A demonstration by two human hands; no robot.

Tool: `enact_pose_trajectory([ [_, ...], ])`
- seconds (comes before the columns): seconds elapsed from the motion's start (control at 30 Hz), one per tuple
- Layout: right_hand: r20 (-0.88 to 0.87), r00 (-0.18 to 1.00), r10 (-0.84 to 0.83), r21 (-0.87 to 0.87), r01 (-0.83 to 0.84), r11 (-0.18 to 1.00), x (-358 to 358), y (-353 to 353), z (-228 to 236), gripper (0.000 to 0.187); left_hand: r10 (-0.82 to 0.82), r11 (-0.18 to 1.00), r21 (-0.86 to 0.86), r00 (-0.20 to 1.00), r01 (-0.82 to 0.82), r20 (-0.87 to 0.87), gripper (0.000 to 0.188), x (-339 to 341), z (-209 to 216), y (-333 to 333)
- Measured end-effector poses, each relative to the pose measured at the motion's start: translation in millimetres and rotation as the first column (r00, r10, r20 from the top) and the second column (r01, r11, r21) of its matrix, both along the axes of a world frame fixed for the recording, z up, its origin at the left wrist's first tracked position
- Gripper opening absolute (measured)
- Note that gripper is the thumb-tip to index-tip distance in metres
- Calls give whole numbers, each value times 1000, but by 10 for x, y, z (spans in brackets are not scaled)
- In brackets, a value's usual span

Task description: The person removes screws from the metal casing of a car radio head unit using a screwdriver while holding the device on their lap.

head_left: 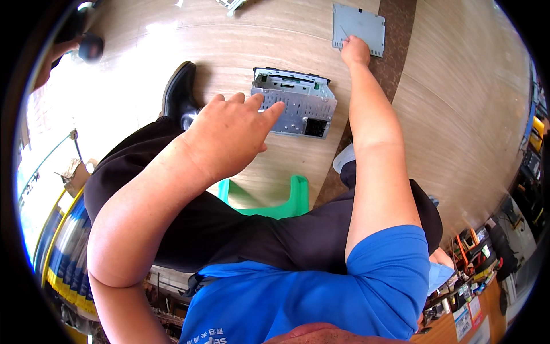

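An opened car stereo unit, a silver metal box with a slotted side and a black square patch, sits on the floor in front of me. My left hand hovers at its near left, fingers spread and holding nothing; from this view I cannot tell if a fingertip touches the metal. Farther off to the right, a flat grey metal cover lies on the floor. Over its lower left edge is my right hand, closed around a thin rod like a screwdriver shaft, its handle hidden.
A green plastic stool is under me, between my legs. My black boot stands left of the unit. A pale object lies at the far edge. Cluttered shelves are at right; another person's arm shows at far left.
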State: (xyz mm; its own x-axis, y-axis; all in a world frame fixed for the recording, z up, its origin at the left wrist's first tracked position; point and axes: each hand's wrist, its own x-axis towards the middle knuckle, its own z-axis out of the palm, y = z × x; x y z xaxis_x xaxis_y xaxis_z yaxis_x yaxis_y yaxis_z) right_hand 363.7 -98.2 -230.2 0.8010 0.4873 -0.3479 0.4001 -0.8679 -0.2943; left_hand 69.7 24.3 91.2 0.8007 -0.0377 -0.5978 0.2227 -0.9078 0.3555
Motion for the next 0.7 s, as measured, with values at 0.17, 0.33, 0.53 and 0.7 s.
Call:
enact_pose_trajectory([
  [0.17,51,995,-87,57,84,995,137,-48,-102,19,-7,1000,-10,999,7,-31,63,46,50,25],
  [0.33,-954,301,-5,269,860,434,42,104,364,8,48,999,15,997,-48,57,62,-43,109,140],
  [0.53,-743,43,668,352,874,335,-497,296,1574,5,162,980,73,960,-183,227,51,-79,293,281],
  [0.7,-592,6,806,526,761,381,-975,315,2575,11,586,807,-361,707,-467,395,33,-137,371,288],
])
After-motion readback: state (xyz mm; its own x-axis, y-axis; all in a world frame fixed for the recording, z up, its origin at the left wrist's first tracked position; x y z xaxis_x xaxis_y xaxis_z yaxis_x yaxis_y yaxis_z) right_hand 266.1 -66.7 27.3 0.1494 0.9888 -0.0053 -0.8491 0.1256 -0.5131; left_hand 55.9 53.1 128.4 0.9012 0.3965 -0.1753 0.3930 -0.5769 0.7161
